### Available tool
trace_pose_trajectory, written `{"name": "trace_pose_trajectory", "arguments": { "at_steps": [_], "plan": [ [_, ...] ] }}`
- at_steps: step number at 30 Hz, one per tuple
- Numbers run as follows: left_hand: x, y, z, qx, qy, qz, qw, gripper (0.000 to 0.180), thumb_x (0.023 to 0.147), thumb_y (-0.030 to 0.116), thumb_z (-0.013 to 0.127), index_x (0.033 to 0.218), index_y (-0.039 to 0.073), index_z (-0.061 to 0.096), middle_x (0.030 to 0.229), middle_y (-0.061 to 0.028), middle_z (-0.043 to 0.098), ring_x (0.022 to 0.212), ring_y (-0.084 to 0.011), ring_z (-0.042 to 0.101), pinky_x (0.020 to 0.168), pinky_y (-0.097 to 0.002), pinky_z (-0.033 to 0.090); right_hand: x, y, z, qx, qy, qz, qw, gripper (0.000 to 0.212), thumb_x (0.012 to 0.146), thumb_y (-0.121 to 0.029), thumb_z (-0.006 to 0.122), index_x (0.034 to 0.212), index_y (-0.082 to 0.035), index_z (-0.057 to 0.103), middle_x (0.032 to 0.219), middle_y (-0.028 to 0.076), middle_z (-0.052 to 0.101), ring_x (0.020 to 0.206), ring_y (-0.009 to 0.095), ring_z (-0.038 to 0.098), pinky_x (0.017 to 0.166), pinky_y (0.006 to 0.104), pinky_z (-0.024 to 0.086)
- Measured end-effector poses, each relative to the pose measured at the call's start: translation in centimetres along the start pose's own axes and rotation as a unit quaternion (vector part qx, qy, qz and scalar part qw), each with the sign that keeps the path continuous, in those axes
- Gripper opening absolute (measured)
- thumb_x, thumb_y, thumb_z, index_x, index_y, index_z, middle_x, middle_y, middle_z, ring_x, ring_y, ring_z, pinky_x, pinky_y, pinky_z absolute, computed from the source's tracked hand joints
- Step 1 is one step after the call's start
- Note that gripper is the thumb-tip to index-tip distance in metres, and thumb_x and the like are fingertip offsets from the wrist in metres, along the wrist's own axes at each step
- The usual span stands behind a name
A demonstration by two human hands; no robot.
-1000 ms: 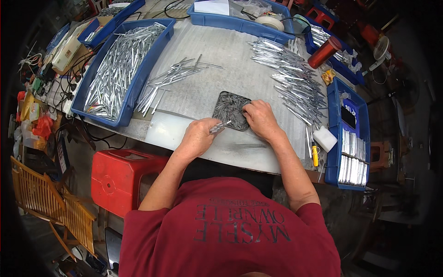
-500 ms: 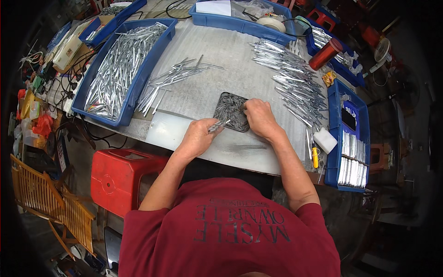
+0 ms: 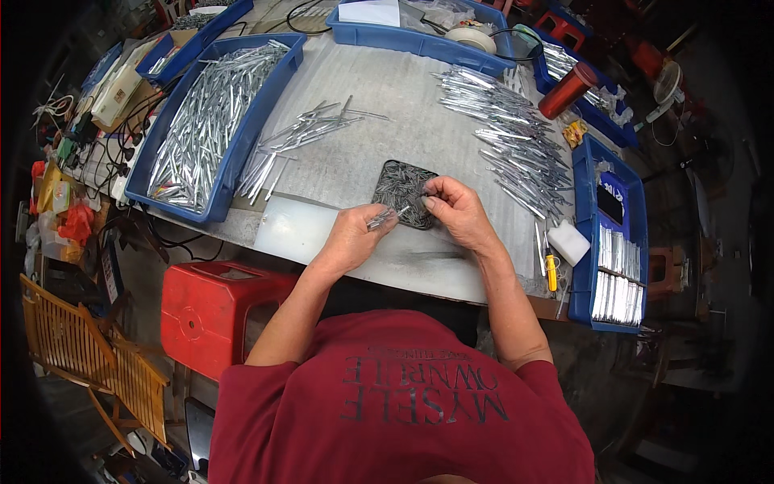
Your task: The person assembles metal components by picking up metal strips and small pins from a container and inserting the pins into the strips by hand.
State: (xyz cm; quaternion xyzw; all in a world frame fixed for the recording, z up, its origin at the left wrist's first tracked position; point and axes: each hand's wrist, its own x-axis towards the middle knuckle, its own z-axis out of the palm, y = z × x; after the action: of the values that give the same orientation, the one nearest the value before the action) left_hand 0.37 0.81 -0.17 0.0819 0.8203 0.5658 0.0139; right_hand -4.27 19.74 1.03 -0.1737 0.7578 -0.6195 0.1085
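Note:
My left hand (image 3: 355, 236) is closed round a few thin silvery metal strips (image 3: 379, 219), whose ends stick out past the fingers beside a black tray. The small square tray (image 3: 377, 181) lies on the table and is filled with dark grey small metal pins (image 3: 403, 181). At the tray's right edge my right hand (image 3: 459, 210) has thumb and fingertips pinched together; whatever sits between them is too small to name. Beyond the left hand lies a loose pile of silvery strips (image 3: 310, 129). A larger heap of such strips (image 3: 524, 153) spreads on the right.
A blue bin (image 3: 230, 161) full of metal strips stands at the left. Another blue bin (image 3: 582, 242) holds bundled strips at the right, near a yellow-handled tool (image 3: 551, 273) and a white block (image 3: 568, 243). A red cylinder (image 3: 568, 90) stands farther back. A red stool (image 3: 201, 315) is below the table.
The right hand has drawn back slightly from the pins, its fingertips now pinched over the tray's edge. My left hand, still holding the strips, has shifted a little to the right.

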Motion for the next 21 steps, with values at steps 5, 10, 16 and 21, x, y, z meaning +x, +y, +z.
{"name": "trace_pose_trajectory", "arguments": {
  "at_steps": [5,10,16,21],
  "plan": [
    [0.1,0.1,0.2,-0.008,0.001,0.005,1.000,0.018,0.079,0.015,0.059,0.088,0.000,0.059,0.075,-0.0151,0.059,0.066,-0.0214,0.056,0.061,-0.0303,0.043,-0.5,0.0,0.9,0.140,-0.001,0.007,0.990,0.013,0.083,-0.010,0.055,0.089,0.001,0.053,0.077,-0.002,0.050,0.070,0.004,0.044,0.061,0.0178,0.038],
    [0.1,0.4,0.2,-0.028,-0.003,0.006,1.000,0.020,0.078,0.014,0.061,0.090,-0.001,0.059,0.077,-0.0142,0.060,0.069,-0.0219,0.058,0.063,-0.0295,0.044,-0.6,-0.3,1.6,0.152,0.010,-0.002,0.988,0.012,0.084,-0.012,0.053,0.088,0.000,0.052,0.073,-0.003,0.048,0.066,0.003,0.041,0.058,0.0169,0.035],
    [0.0,0.3,0.3,-0.021,0.008,0.019,1.000,0.019,0.079,0.014,0.060,0.089,-0.001,0.059,0.076,-0.0138,0.060,0.067,-0.0212,0.057,0.062,-0.0297,0.044,-0.6,-0.1,1.7,0.150,0.014,-0.004,0.989,0.015,0.085,-0.014,0.053,0.089,0.001,0.052,0.073,-0.003,0.049,0.067,0.003,0.042,0.058,0.0181,0.036],
    [0.0,0.5,0.2,-0.008,-0.009,0.009,1.000,0.015,0.079,0.010,0.060,0.088,-0.002,0.060,0.076,-0.0057,0.061,0.071,-0.0091,0.053,0.064,-0.0237,0.043,-0.7,0.3,1.8,0.164,0.015,0.000,0.986,0.014,0.085,-0.013,0.052,0.089,0.001,0.052,0.074,-0.003,0.049,0.067,0.004,0.042,0.058,0.0181,0.036]
  ]
}}
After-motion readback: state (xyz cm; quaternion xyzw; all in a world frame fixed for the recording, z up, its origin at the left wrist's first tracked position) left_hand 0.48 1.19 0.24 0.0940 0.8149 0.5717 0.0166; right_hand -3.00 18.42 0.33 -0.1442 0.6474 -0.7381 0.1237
